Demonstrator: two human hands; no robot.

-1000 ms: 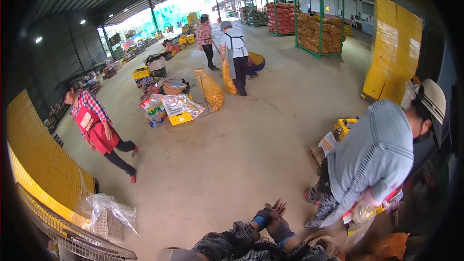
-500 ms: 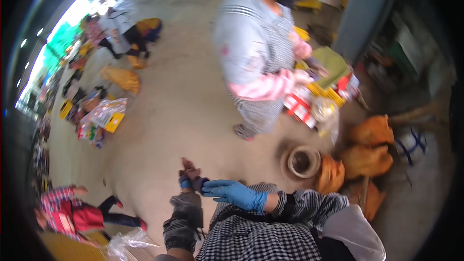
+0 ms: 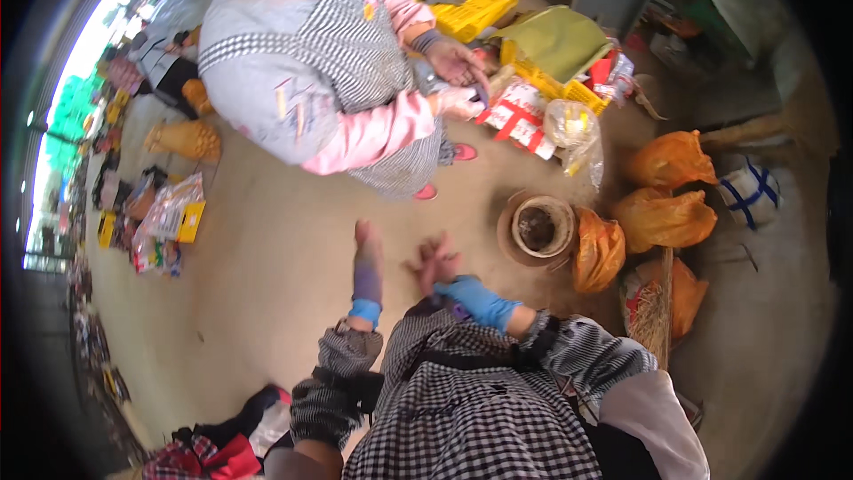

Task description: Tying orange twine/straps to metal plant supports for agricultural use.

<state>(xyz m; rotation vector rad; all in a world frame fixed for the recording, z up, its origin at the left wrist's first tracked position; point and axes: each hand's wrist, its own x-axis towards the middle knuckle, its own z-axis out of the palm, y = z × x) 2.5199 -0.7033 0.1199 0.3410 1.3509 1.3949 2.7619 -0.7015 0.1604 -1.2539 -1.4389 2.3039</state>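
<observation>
My left hand (image 3: 367, 258) is raised in front of me with its fingers stretched out and nothing in them. It wears a purple and pinkish-brown work glove, with a blue glove showing at the wrist. To its right, my right hand (image 3: 481, 302), in a thin blue glove, is closed on the cuff of a pinkish work glove (image 3: 435, 265). That glove's fingers are spread and point away from me, slightly blurred. A gap separates my two hands. Both are just beyond my checked apron (image 3: 471, 409).
A co-worker (image 3: 293, 80) in a checked apron stands close ahead. Yellow crates (image 3: 475, 2), a red-and-white package (image 3: 522, 116) and a clear bag (image 3: 576, 129) lie beyond. To the right are a round pot (image 3: 542, 224) and orange sacks (image 3: 665, 216). Another person (image 3: 213, 453) is at lower left.
My hands have moved apart, and a loose work glove now shows plainly in my right hand. The view has turned. The co-worker appears nearer and further left; the person in red is lower.
</observation>
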